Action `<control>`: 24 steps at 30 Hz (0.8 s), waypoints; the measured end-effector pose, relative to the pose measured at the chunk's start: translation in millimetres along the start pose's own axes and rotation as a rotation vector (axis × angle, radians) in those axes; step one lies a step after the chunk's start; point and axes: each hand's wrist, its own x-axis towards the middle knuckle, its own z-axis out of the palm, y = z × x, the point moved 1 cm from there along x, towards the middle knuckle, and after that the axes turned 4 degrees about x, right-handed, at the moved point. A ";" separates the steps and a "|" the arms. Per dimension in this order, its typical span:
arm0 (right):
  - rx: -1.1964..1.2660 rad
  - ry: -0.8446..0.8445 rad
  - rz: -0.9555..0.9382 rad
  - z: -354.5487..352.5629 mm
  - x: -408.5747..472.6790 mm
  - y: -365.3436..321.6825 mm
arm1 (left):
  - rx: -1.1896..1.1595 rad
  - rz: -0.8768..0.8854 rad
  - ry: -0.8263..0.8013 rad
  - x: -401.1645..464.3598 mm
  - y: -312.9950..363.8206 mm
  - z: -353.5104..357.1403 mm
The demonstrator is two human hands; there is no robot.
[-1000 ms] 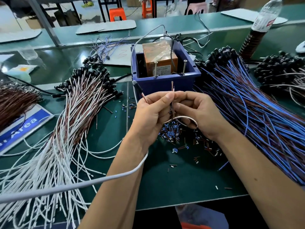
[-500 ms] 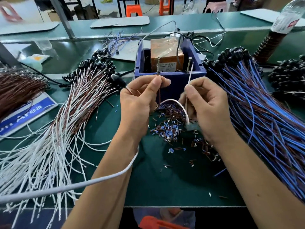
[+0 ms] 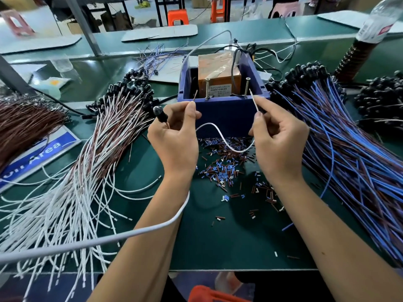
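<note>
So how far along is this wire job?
Done: a heap of insulation offcuts, so many ends look stripped. In hand: left hand pinches the brown lead, right hand the white lead, tips raised at the blue box. Left: white-brown bundle and blue bundle; finished or not, I cannot tell.

Open lane in the middle, walled on three sides.
Bare green mat (image 3: pixel 218 243) in the near middle leaves free room. The blue box (image 3: pixel 222 112) blocks the way just beyond the left hand (image 3: pixel 174 138) and right hand (image 3: pixel 280 142); a white wire (image 3: pixel 225 146) sags between them. A white-and-brown wire pile (image 3: pixel 87 171) fills the left, a blue wire pile (image 3: pixel 349 162) the right.
</note>
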 end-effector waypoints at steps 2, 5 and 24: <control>-0.006 0.008 -0.004 0.5 0.2 0.1 | 0.056 0.028 0.002 1.0 -0.9 0.4; -0.007 0.018 -0.018 2.3 0.8 1.9 | 0.107 0.055 0.001 -1.1 0.9 1.1; -0.066 0.023 -0.103 5.4 -1.5 -0.3 | 0.066 0.056 -0.079 -4.7 4.4 6.2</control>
